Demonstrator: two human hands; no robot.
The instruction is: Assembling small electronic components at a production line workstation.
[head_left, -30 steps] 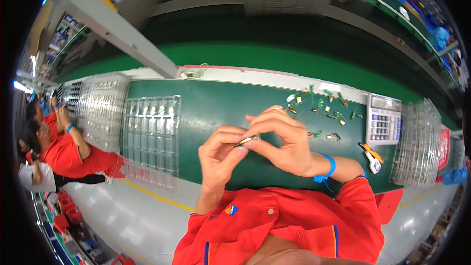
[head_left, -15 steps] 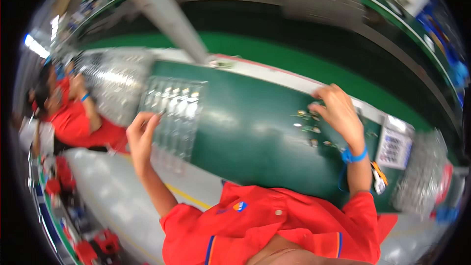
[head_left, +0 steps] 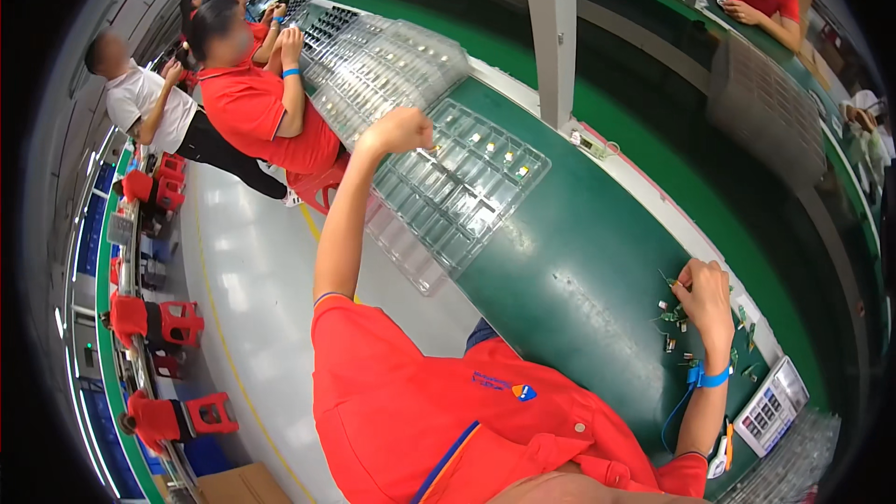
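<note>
My left hand (head_left: pixel 399 131) is closed over the far left part of a clear compartmented plastic tray (head_left: pixel 457 233). Its fingertips pinch something too small to make out. Several small parts with yellowish and white bits sit in the tray's far row. On the right, my right hand (head_left: pixel 707 297) is pinched on a small green circuit board (head_left: pixel 674 287), with a thin wire-like end sticking out. Loose small green and metallic parts (head_left: pixel 670 317) lie on the green table around that hand. A blue wrist strap (head_left: pixel 711 377) with a cord circles my right wrist.
A white post (head_left: pixel 551 37) rises at the table's far edge. Stacked clear trays (head_left: pixel 392 61) stand to the left, beside a seated co-worker in red (head_left: pixel 247 98). A keypad device (head_left: pixel 771 406), orange-and-white hand tools (head_left: pixel 721 453) and more clear trays (head_left: pixel 793 467) are at the right.
The view has swung left. My left hand has moved to the tray's far row, fingers now closed. My right hand remains at the loose parts and now pinches a small green board.
</note>
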